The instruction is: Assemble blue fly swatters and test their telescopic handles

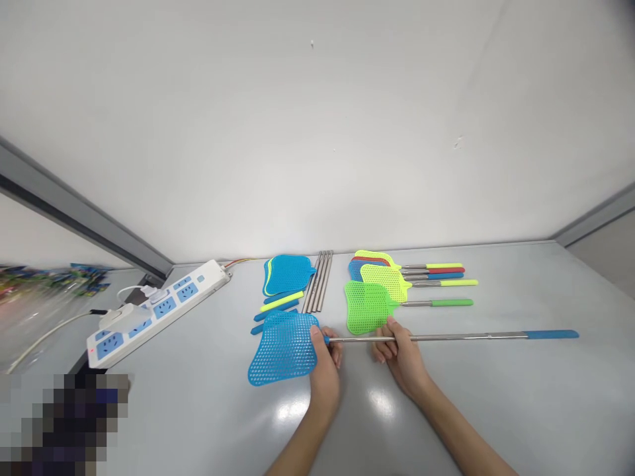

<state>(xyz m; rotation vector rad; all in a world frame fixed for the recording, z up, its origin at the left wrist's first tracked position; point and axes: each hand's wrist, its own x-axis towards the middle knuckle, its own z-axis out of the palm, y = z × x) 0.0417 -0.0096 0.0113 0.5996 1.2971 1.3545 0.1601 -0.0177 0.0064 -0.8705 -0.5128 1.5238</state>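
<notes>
A blue fly swatter with a long extended metal rod and a blue grip lies across both hands, head to the left. My left hand is closed on it where the mesh head meets the rod. My right hand pinches the rod farther right. Just behind the right hand lies a green fly swatter, its rod short. Beyond it, several more swatters in yellow, blue and red overlap, handles to the right.
Behind my left hand are stacked blue swatter heads, loose blue and yellow grips and several metal rods. A white power strip with plugs and cables lies at the left. A wall panel closes off the table's back.
</notes>
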